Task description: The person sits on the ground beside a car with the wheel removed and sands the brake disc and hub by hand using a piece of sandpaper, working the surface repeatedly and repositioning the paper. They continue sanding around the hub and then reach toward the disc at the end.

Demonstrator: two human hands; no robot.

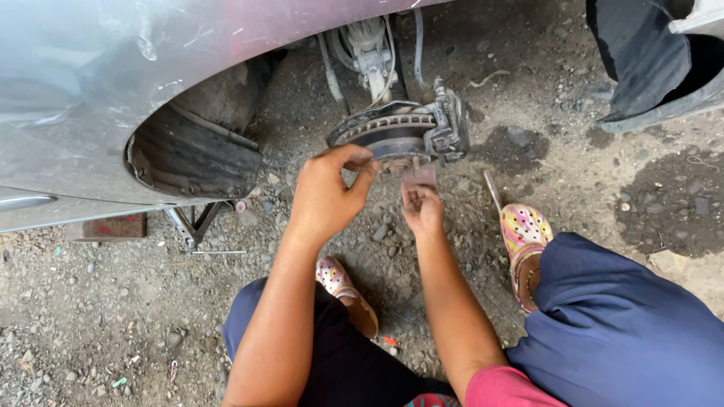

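While the person squats on gravel at frame bottom, both forearms extend up toward frame centre. Left hand (326, 192): wrist bent, fingers curled narrow, thumb & fingertips pinched at the brake disc (385, 133) edge; whether they hold anything, cannot tell. Right hand (422, 207): palm up, fingers closed on a small flat brake pad (420, 177) just below the disc hub. Caliper (450, 120) sits at disc's right. Scissor jack (192, 224) stands lower left under the grey car body (113, 68). Patterned shoes (524, 230) flank the arms.

Bare forearms, a pink short sleeve (501, 388), dark blue trousers (618, 324), and patterned clogs (524, 230) dotted pink, yellow and white.
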